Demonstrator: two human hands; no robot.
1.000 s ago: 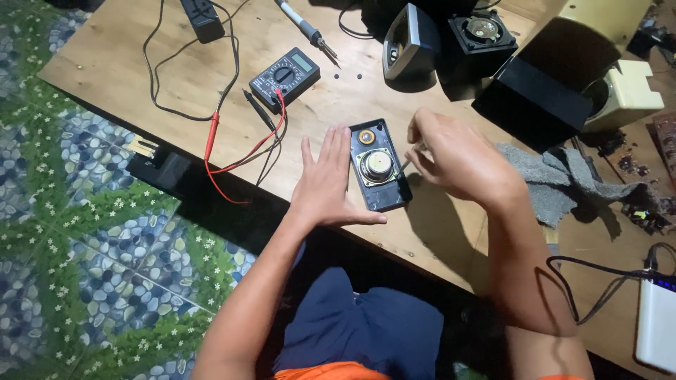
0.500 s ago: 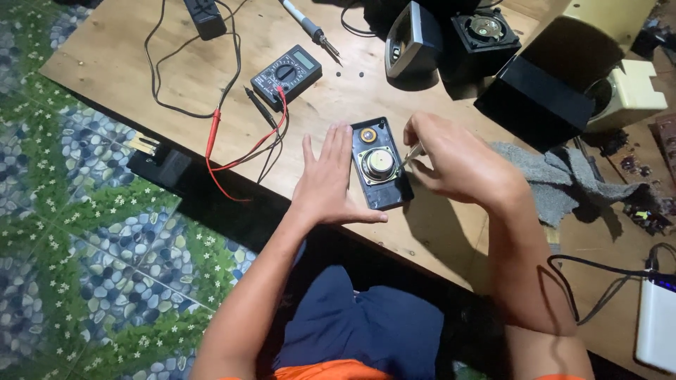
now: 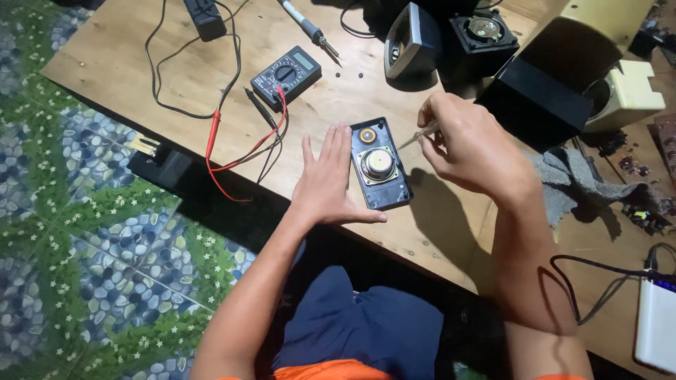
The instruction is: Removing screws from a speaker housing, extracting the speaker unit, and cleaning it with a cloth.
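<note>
Speaker panel (image 3: 381,167) at frame centre on desk (image 3: 113,63); left hand (image 3: 329,179) flat, fingers spread, steadying its edge; right hand (image 3: 470,148) pinching thin tool (image 3: 417,135), tip angled toward panel. Multimeter (image 3: 286,73) upper left.

The right hand (image 3: 473,146) closes over most of a thin clear-handled tool (image 3: 421,134), so only its front part shows, and its tip is too small to tell whether it touches the speaker panel (image 3: 379,167). The left hand (image 3: 329,181) lies flat on the bench (image 3: 113,67), hiding the wood under it and the panel's near left edge. The white box (image 3: 656,325) at lower right and the black adapter (image 3: 205,15) at the top are cut off by the picture's edge.
</note>
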